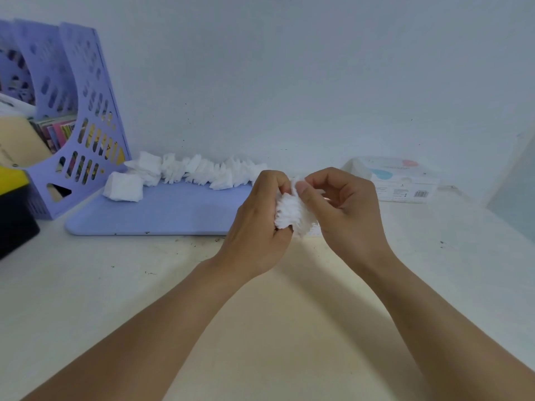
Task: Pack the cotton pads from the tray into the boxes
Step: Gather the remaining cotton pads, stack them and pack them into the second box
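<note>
A stack of white cotton pads (292,214) is held between both hands above the right end of the lilac tray (162,215). My left hand (256,224) grips the stack from the left. My right hand (343,209) pinches the top pads with thumb and fingers. A long loose row of cotton pads (197,172) lies along the tray's far edge, with a small pile (124,187) at its left end. A white box (402,180) with pink and blue marks stands at the back right, beyond my right hand.
A lilac perforated file holder (84,117) with books stands at the back left. A black and yellow object (13,206) sits at the left edge. A pale wall runs close behind the tray. The table (115,285) is cream-coloured.
</note>
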`<state>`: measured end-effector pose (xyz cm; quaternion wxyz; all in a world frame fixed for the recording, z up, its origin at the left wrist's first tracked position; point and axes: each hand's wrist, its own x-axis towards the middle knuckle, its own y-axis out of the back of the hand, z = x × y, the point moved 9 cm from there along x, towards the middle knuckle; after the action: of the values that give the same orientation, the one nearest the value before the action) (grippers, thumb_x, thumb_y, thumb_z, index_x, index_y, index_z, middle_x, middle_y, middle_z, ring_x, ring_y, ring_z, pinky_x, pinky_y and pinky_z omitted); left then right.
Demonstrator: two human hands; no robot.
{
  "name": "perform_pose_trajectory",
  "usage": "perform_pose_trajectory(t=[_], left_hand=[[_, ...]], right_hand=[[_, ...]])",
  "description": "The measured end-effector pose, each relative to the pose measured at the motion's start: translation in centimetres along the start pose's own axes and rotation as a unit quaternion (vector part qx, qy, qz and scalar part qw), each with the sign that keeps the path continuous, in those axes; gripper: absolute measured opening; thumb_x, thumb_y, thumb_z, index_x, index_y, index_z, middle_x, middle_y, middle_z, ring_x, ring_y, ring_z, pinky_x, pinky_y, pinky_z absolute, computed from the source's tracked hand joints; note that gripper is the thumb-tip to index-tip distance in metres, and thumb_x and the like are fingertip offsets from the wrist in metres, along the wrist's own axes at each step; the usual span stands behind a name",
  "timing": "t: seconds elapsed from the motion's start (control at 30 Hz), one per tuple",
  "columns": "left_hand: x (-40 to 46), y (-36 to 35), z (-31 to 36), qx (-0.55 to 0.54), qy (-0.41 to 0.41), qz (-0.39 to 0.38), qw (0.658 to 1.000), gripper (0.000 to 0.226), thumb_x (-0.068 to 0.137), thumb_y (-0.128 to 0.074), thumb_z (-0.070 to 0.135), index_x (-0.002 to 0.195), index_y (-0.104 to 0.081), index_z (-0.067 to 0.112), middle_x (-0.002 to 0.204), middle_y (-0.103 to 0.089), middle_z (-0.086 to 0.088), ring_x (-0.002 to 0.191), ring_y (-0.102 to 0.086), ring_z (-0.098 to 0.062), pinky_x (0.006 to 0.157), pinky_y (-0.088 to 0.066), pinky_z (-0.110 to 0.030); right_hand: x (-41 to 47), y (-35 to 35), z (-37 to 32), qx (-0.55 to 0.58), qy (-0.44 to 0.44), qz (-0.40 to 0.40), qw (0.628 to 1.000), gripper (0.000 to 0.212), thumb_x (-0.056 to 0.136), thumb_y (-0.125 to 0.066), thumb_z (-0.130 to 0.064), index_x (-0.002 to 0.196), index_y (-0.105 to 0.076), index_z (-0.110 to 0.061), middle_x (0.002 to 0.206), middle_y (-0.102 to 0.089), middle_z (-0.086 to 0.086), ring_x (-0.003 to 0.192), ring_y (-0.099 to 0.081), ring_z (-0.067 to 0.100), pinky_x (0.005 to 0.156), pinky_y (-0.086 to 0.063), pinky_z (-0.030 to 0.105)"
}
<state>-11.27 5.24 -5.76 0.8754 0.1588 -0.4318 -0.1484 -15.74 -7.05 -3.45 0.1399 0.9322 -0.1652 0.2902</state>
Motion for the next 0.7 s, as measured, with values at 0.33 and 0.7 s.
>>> perform_pose_trajectory(t=[0.33, 0.7], left_hand=[[-0.4, -1.4, -3.0, -0.255, 0.253, 0.008, 0.933, 0.042, 0.087, -0.061, 0.008, 0.128, -0.051, 0.018, 0.116, -0.071, -0.005, 0.106, -0.070, -0.021, 0.088, -0.059, -0.050], [-0.4, -2.4, -2.8, -0.262, 0.280, -0.075, 0.920, 0.050, 0.071, -0.065, 0.013, 0.120, -0.062, 0.015, 0.099, -0.072, -0.009, 0.075, -0.063, -0.015, 0.050, -0.047, -0.029]], right_hand=[[-0.4, -2.1, 1.6, 0.007, -0.055, -0.121, 0.991, 0.072, 0.086, -0.065, -0.054, 0.148, -0.040, -0.029, 0.146, -0.050, -0.014, 0.135, -0.045, -0.003, 0.106, -0.045, 0.026], [0.3, -1.4, 1.9, -0.004, -0.081, -0.170, 0.982, 0.063, 0.084, -0.080, -0.026, 0.140, -0.052, -0.022, 0.118, -0.070, 0.001, 0.109, -0.068, 0.012, 0.087, -0.056, 0.030]])
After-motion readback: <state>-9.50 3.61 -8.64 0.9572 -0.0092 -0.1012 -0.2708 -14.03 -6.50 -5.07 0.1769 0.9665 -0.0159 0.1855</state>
